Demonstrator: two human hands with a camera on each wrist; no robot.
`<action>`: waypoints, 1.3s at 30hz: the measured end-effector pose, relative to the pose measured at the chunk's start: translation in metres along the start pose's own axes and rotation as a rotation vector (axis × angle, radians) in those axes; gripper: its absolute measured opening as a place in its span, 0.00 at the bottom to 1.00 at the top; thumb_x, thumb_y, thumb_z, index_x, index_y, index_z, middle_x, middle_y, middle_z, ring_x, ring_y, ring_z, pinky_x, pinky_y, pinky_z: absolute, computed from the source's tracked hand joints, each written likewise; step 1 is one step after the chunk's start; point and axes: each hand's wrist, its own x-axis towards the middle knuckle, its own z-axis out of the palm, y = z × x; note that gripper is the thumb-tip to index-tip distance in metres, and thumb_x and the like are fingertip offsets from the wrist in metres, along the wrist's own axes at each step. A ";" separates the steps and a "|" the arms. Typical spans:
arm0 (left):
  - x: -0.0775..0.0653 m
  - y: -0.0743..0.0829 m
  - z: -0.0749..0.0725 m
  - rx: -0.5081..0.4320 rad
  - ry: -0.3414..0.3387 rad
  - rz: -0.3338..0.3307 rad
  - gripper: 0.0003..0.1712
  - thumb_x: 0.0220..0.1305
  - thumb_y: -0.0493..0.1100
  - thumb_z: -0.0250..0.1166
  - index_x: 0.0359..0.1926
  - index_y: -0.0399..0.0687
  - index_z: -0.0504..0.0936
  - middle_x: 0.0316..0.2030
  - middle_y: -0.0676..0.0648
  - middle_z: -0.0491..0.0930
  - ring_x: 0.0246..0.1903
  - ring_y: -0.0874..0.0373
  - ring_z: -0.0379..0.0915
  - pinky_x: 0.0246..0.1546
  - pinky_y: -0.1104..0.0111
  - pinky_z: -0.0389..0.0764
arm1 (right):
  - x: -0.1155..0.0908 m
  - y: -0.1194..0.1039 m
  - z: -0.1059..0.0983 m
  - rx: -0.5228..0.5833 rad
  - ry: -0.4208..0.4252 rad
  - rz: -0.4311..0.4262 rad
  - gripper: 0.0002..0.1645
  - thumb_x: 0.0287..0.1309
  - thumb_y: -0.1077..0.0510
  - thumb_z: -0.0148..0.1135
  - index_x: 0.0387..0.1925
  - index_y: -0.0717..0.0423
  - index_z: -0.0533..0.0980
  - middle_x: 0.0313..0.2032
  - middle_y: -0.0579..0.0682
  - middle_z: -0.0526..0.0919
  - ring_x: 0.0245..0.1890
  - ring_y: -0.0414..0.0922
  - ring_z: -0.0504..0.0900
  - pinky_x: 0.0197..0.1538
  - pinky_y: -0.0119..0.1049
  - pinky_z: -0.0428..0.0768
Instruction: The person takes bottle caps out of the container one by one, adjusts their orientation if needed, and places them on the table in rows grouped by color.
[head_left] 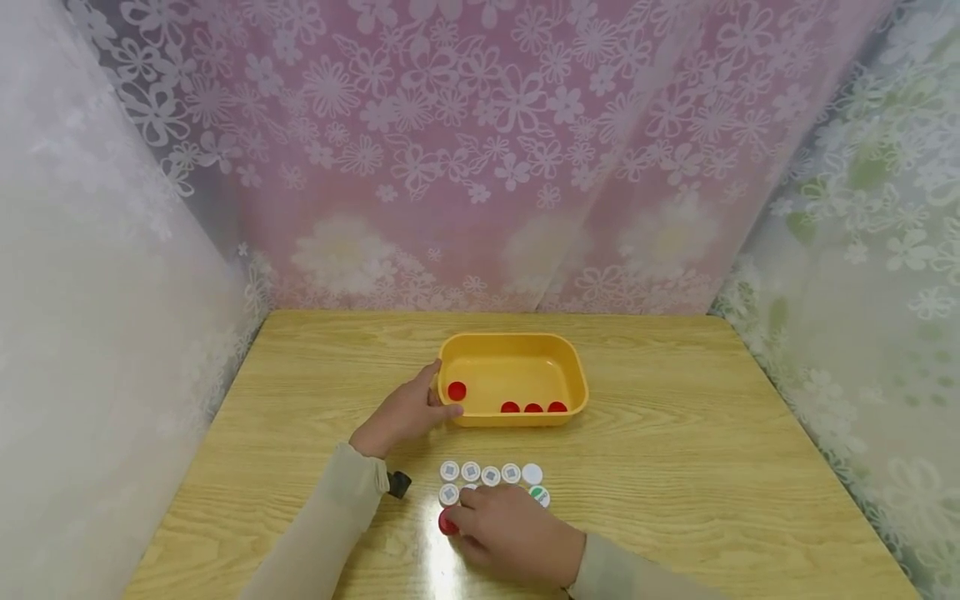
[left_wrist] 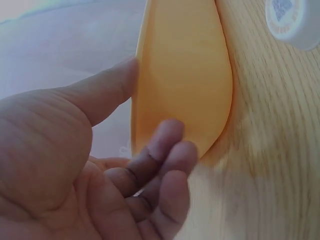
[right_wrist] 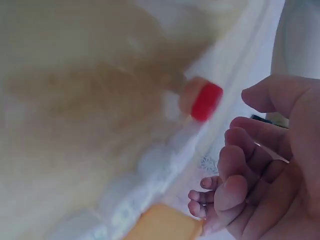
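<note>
One red cap [head_left: 445,524] sits by the relaxed right hand [head_left: 517,531], while the left hand [head_left: 407,411] grips the yellow tray [head_left: 502,375].

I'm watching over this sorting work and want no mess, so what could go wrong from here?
The right hand hangs low over the white discs beside the lone red piece, so it might nudge the closely set rows out of line.

The left hand is at one end of the yellow bin; a push there could slide the bin and shift the red pieces inside.
</note>
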 end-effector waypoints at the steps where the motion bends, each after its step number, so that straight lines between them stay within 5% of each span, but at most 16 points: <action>1: 0.000 -0.001 0.000 -0.013 0.007 0.005 0.60 0.64 0.58 0.74 0.83 0.52 0.45 0.33 0.48 0.76 0.26 0.56 0.68 0.31 0.64 0.71 | 0.001 0.003 -0.003 -0.002 -0.008 -0.002 0.04 0.64 0.50 0.69 0.37 0.42 0.81 0.27 0.36 0.71 0.23 0.31 0.63 0.26 0.23 0.61; 7: 0.002 -0.005 0.000 -0.033 0.046 -0.016 0.55 0.67 0.52 0.71 0.83 0.48 0.47 0.30 0.48 0.76 0.23 0.56 0.68 0.27 0.66 0.70 | 0.011 0.033 -0.032 0.057 -0.016 0.051 0.09 0.64 0.52 0.69 0.44 0.47 0.83 0.32 0.38 0.76 0.27 0.33 0.69 0.31 0.25 0.70; 13: 0.008 -0.006 0.001 -0.054 0.094 -0.071 0.44 0.74 0.46 0.63 0.81 0.47 0.51 0.28 0.48 0.75 0.19 0.57 0.65 0.22 0.68 0.68 | 0.019 0.103 -0.063 0.007 0.032 0.234 0.10 0.62 0.56 0.69 0.44 0.52 0.83 0.34 0.44 0.81 0.29 0.39 0.77 0.36 0.34 0.79; 18: 0.008 -0.007 0.001 -0.063 0.071 -0.085 0.42 0.76 0.47 0.63 0.81 0.48 0.53 0.28 0.48 0.76 0.20 0.56 0.66 0.23 0.68 0.69 | 0.023 0.166 -0.092 -0.195 -0.198 0.280 0.11 0.61 0.56 0.74 0.42 0.54 0.81 0.35 0.48 0.81 0.31 0.45 0.80 0.38 0.40 0.83; 23: 0.007 -0.008 0.002 -0.082 0.060 -0.076 0.41 0.76 0.46 0.62 0.81 0.49 0.53 0.28 0.47 0.77 0.21 0.55 0.67 0.24 0.67 0.71 | 0.033 0.198 -0.101 -0.145 -0.428 0.267 0.13 0.61 0.52 0.75 0.43 0.53 0.82 0.37 0.48 0.84 0.34 0.45 0.82 0.43 0.42 0.84; 28: 0.007 -0.005 0.003 -0.106 0.067 -0.049 0.41 0.76 0.44 0.63 0.81 0.47 0.54 0.27 0.47 0.78 0.22 0.55 0.68 0.26 0.67 0.72 | 0.038 0.206 -0.076 -0.121 -0.691 0.241 0.12 0.61 0.49 0.74 0.39 0.49 0.81 0.34 0.41 0.81 0.31 0.41 0.76 0.42 0.39 0.80; 32: 0.006 -0.001 0.005 -0.121 0.069 -0.056 0.43 0.75 0.43 0.64 0.81 0.47 0.52 0.28 0.47 0.79 0.23 0.55 0.70 0.27 0.67 0.73 | 0.039 0.201 -0.055 -0.236 -0.848 0.185 0.12 0.54 0.49 0.76 0.31 0.46 0.78 0.27 0.39 0.76 0.26 0.41 0.70 0.35 0.35 0.75; 39: 0.004 0.009 0.006 -0.178 0.091 -0.085 0.47 0.74 0.40 0.64 0.83 0.50 0.46 0.30 0.40 0.84 0.26 0.48 0.81 0.28 0.66 0.80 | 0.035 0.195 -0.039 -0.367 -0.938 0.153 0.20 0.49 0.42 0.80 0.33 0.42 0.77 0.26 0.40 0.75 0.27 0.43 0.70 0.36 0.35 0.73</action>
